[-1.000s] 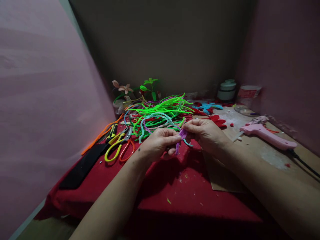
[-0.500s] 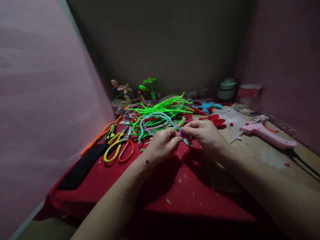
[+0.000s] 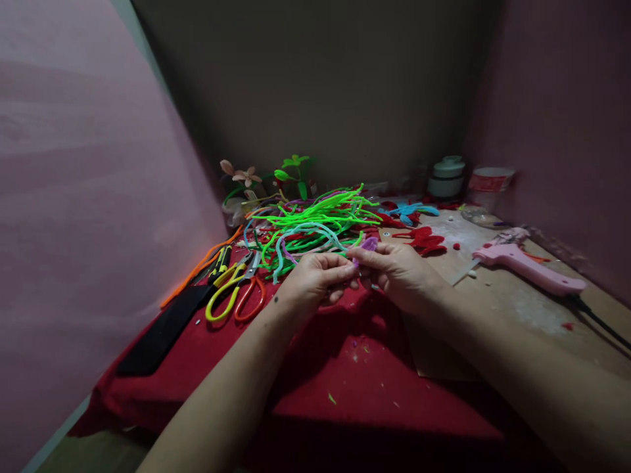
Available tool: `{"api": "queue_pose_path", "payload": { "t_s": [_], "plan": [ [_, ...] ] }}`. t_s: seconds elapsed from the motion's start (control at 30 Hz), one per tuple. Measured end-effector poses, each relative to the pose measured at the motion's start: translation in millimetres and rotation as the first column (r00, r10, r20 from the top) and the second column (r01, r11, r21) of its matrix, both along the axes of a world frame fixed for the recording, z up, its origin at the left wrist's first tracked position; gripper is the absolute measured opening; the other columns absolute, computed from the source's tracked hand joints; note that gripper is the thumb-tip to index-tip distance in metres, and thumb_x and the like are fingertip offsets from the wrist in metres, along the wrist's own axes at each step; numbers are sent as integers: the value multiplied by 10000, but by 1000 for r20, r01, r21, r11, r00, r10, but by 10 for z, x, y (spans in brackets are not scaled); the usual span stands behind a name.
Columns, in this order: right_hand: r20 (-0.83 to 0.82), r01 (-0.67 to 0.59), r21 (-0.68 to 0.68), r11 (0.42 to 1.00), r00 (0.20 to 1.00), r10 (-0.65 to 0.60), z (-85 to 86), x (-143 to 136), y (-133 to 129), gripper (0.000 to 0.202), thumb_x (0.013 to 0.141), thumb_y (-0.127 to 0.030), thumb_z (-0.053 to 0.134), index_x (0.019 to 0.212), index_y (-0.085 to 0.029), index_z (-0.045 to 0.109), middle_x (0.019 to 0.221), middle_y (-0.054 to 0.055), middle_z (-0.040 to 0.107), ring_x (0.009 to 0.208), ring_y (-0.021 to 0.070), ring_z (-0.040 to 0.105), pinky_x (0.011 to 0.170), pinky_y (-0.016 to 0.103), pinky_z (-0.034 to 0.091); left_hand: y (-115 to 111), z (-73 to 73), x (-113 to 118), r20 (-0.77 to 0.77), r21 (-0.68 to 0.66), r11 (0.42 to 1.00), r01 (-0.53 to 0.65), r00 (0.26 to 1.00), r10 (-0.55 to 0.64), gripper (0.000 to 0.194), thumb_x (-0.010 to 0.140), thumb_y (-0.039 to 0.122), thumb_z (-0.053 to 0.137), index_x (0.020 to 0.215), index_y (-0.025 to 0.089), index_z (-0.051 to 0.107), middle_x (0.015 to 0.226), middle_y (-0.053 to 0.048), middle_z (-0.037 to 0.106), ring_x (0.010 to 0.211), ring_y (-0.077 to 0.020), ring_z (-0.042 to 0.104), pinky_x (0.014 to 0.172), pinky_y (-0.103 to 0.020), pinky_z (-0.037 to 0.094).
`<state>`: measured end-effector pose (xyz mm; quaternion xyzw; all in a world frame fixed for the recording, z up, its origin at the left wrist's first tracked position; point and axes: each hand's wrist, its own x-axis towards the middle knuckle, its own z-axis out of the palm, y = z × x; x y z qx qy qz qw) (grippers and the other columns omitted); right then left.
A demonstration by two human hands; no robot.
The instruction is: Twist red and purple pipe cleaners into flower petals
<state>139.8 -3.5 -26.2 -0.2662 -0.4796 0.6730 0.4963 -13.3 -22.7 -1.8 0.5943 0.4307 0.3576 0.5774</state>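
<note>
A purple pipe cleaner [image 3: 369, 244], bent into a small petal-like shape, is pinched between both my hands above the red cloth. My right hand [image 3: 394, 266] closes its thumb and fingers on it, and the purple loop shows above the fingertips. My left hand [image 3: 323, 276] is closed too, its thumb and forefinger pinching the lower end. Just behind the hands lies a pile of bright green pipe cleaners [image 3: 320, 210], with light blue ones [image 3: 296, 231] curving in front. The fingers partly hide the held piece.
On the left lie scissors [image 3: 250, 295], yellow-handled pliers [image 3: 224, 294] and a black strip [image 3: 162, 335]. A pink glue gun [image 3: 532, 266] with a cord rests on the right board. Red pieces [image 3: 428, 240], a jar [image 3: 446, 177] and a tub [image 3: 490, 184] stand or lie farther back.
The purple piece has turned upward, and its loop now shows above my right fingers. My left hand has shifted slightly, its fingers curled more underneath.
</note>
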Motion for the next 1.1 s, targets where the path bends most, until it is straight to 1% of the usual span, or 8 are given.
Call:
{"api": "queue_pose_path", "payload": {
  "t_s": [0.1, 0.23, 0.43, 0.5, 0.6, 0.77, 1.03, 1.1],
  "plan": [
    [96, 69, 31, 997, 993, -72, 11, -5, -31, 227, 627, -321, 707, 658, -122, 602, 508, -9, 550, 421, 68, 432, 423, 216, 286, -18, 11, 19, 4, 14, 1000, -24, 1000, 24, 215, 732, 308, 606, 681, 100, 585, 589, 3, 581, 368, -4, 380, 354, -145, 221],
    [218, 192, 170, 967, 949, -227, 47, 7, -65, 250, 642, -344, 681, 576, -139, 553, 470, -35, 494, 428, 71, 401, 435, 225, 282, -40, 22, 56, -84, -16, 999, -44, 996, 42, 168, 703, 255, 622, 644, 106, 569, 477, 32, 541, 313, -16, 384, 321, -148, 226],
    [386, 254, 498, 829, 791, -475, 50, 32, -80, 158, 708, -221, 592, 580, -130, 603, 539, -22, 517, 538, 87, 429, 521, 232, 322, -7, -36, 66, -47, -185, 983, -19, 999, 10, 171, 725, 256, 572, 625, 124, 527, 439, 18, 557, 226, -21, 318, 264, -154, 155],
    [374, 267, 436, 860, 815, -442, 36, 37, -51, 143, 696, -236, 607, 601, -129, 609, 535, -23, 523, 521, 87, 434, 509, 232, 324, 2, -45, 54, 2, -230, 973, 14, 1000, -14, 155, 714, 249, 586, 645, 121, 533, 444, 21, 553, 223, -14, 304, 263, -151, 142],
    [290, 276, 218, 936, 898, -332, 21, 39, 5, 171, 665, -281, 640, 606, -126, 597, 491, -28, 519, 453, 79, 426, 462, 227, 324, 8, -44, 40, 49, -226, 974, 23, 999, -12, 145, 696, 240, 614, 684, 111, 549, 489, 7, 578, 247, -13, 348, 276, -142, 170],
    [208, 262, 99, 960, 938, -277, 23, 23, 13, 217, 615, -305, 685, 555, -128, 575, 454, -9, 539, 394, 79, 435, 410, 223, 327, -1, -45, 52, 44, -232, 973, 21, 999, -11, 130, 681, 223, 610, 674, 118, 532, 461, 22, 553, 237, -25, 350, 278, -151, 224],
    [297, 172, 102, 980, 935, -195, 32, 32, 4, 209, 633, -281, 661, 537, -140, 540, 442, -22, 525, 368, 66, 424, 390, 208, 312, -42, 63, 22, -313, -101, 995, 24, 948, -55, 155, 714, 282, 579, 736, 159, 488, 430, 47, 535, 237, -51, 375, 260, -144, 226],
    [355, 128, 91, 988, 923, -152, 58, 40, 9, 203, 637, -265, 649, 521, -137, 543, 422, -21, 514, 361, 66, 420, 396, 211, 306, -7, 110, -36, -396, 2, 998, -60, 916, 56, 206, 717, 337, 585, 774, 156, 504, 444, 41, 541, 264, -73, 427, 275, -155, 261]
  ]
}}
